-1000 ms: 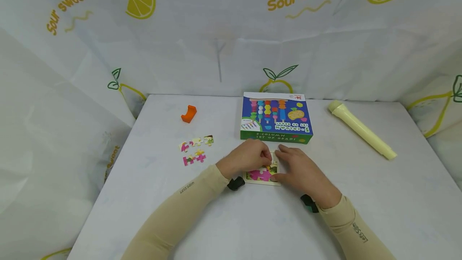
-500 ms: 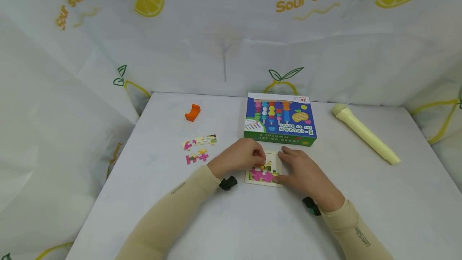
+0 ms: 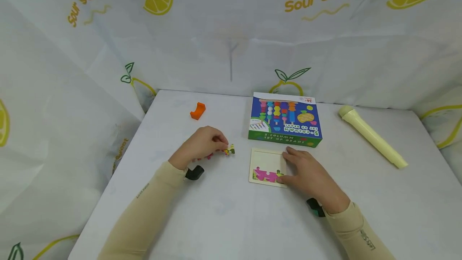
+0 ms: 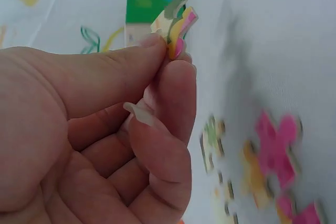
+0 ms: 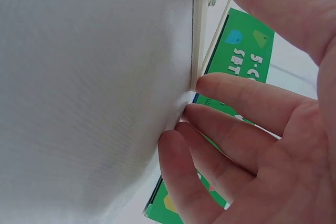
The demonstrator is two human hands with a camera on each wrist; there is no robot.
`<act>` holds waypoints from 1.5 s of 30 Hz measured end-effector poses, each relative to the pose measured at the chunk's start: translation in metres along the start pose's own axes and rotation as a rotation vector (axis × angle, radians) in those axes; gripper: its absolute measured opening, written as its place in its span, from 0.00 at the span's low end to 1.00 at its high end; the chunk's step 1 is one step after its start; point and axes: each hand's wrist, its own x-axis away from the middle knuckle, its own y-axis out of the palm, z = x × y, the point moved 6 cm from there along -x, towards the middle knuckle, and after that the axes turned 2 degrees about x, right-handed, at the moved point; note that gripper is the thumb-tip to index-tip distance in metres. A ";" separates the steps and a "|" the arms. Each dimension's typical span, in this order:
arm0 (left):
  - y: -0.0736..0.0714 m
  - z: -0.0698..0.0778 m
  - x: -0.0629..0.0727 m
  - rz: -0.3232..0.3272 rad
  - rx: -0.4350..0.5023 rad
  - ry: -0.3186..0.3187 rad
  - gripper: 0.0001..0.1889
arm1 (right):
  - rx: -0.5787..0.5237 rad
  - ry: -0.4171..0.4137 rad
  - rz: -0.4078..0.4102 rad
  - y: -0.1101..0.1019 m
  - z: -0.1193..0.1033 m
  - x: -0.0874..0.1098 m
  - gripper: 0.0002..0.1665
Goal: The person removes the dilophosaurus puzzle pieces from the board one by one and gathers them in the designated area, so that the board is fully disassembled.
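My left hand (image 3: 203,143) is over the left middle of the table, pinching a jigsaw piece (image 4: 177,27) between thumb and index finger. The bit shows cream, green, yellow and pink, and may be two joined pieces; I cannot tell. Below it on the table lie loose jigsaw pieces (image 4: 278,148), largely hidden by the hand in the head view. At the centre lies a square puzzle tray (image 3: 267,157) with a row of pink pieces (image 3: 266,175) along its near side. My right hand (image 3: 310,173) rests on the tray's right side, thumb over the near corner, index fingertip at the far one.
A blue and green bead-set box (image 3: 285,119) lies just behind the tray. Farther right is a pale yellow toy microphone (image 3: 373,136). An orange curved block (image 3: 197,111) sits at the back left. White printed cloth (image 3: 202,31) hangs behind the table.
My left hand has lifted the yellow and green jigsaw bit out of the tray and carried it left, over the loose pieces. The right hand stays on the tray. The head view has shifted slightly.
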 end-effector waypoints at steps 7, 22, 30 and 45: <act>-0.017 -0.017 0.002 0.015 0.031 -0.034 0.06 | -0.003 -0.009 -0.005 0.000 0.000 -0.001 0.52; -0.014 -0.026 -0.003 0.020 -0.043 -0.039 0.05 | -0.004 -0.015 -0.002 -0.001 0.001 0.000 0.52; -0.016 -0.024 -0.002 0.028 -0.050 -0.052 0.05 | -0.005 -0.012 0.001 -0.002 0.000 0.000 0.51; 0.019 0.019 -0.001 -0.016 -0.110 0.038 0.04 | -0.055 -0.090 0.007 -0.001 -0.005 0.003 0.34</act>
